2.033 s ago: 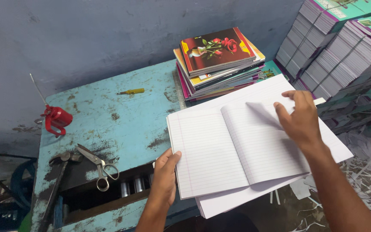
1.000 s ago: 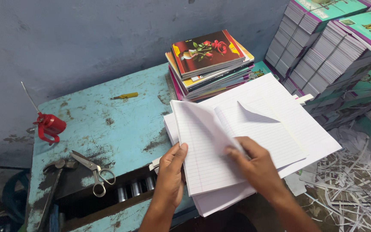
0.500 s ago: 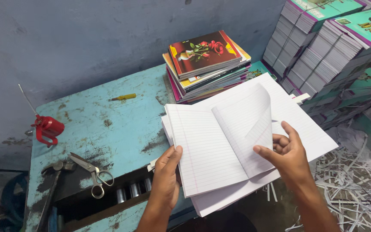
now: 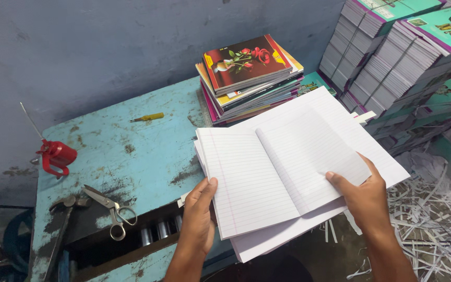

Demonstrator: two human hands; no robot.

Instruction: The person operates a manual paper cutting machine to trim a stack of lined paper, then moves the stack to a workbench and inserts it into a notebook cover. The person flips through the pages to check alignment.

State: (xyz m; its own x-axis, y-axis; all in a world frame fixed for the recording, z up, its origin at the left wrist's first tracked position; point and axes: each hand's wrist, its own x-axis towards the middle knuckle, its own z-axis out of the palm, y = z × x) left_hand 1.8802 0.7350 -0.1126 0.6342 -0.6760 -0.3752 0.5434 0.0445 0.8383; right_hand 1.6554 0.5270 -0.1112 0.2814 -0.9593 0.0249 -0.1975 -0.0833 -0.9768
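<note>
At bottom centre, left hand (image 4: 198,222) grips the open lined notebook (image 4: 277,167) by its left page edge; right hand (image 4: 366,198) pinches the right page. Notebook lies on loose sheets at the blue surface (image 4: 116,156) edge; scissors (image 4: 108,206) left, stacked notebooks (image 4: 249,73) behind.

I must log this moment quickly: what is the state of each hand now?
Left hand: closed on the open ruled notebook, thumb on its left page.
Right hand: closed on the notebook's right pages, fingers underneath.
</note>
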